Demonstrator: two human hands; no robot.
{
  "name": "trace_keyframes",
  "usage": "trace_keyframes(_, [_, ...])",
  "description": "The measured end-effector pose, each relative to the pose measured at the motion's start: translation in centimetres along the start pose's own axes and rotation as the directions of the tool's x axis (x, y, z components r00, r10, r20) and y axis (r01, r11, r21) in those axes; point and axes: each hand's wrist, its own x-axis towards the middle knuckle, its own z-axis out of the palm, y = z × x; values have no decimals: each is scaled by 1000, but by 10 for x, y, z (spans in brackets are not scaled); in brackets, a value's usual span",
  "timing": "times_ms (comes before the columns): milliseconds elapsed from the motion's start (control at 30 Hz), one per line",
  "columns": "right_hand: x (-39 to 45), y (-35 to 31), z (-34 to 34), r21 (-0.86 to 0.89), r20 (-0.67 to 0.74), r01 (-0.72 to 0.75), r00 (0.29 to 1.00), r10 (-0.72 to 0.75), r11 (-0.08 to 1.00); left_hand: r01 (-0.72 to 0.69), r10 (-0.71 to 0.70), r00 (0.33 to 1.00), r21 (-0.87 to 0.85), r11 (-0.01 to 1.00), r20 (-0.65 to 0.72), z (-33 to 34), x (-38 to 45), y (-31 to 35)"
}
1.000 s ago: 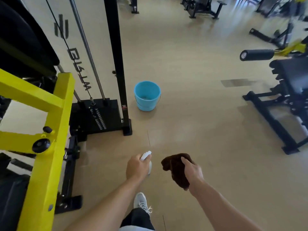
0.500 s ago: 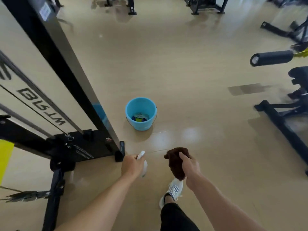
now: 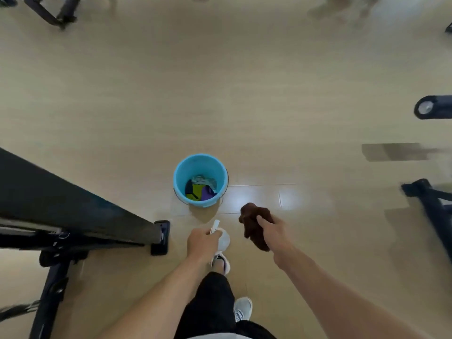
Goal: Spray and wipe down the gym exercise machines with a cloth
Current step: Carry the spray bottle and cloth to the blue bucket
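While the left hand (image 3: 200, 243) grips the sprayer (image 3: 220, 234) and the right hand (image 3: 272, 232) clutches the cloth (image 3: 254, 223), nothing is being wiped. Both hover near the bucket (image 3: 200, 179); machines likely remain.

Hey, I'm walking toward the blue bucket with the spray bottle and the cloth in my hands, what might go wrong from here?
The machine's black base foot juts out just left of your path, so a shoe might catch it. The blue bucket stands straight ahead on the floor, easy to kick. The brown cloth hangs loosely from your right hand and may slip. Your left hand grips the spray bottle, so neither hand is free to break a stumble.
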Motion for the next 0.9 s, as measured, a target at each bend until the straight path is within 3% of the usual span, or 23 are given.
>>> trace_keyframes(267, [143, -55, 15, -145, -90, -16, 996, 3, 989, 35, -56, 983, 124, 992, 175, 53, 136, 64])
trace_keyframes(400, [231, -65, 24, -214, -110, -38, 994, 14, 976, 108, -129, 974, 123, 987, 183, 87, 204, 71])
trace_keyframes(567, [348, -52, 34, -225, -139, -33, 990, 2, 974, 124, -140, 969, 89, 988, 204, 147, 300, 57])
trace_keyframes(767, [478, -15, 46, -284, -66, 3, 998, -22, 959, 247, -268, 945, 129, 960, 187, 227, 413, 18])
trace_keyframes(900, [537, 15, 48, -337, -65, -5, 998, -17, 942, 150, -187, 960, 181, 972, 207, 266, 462, -9])
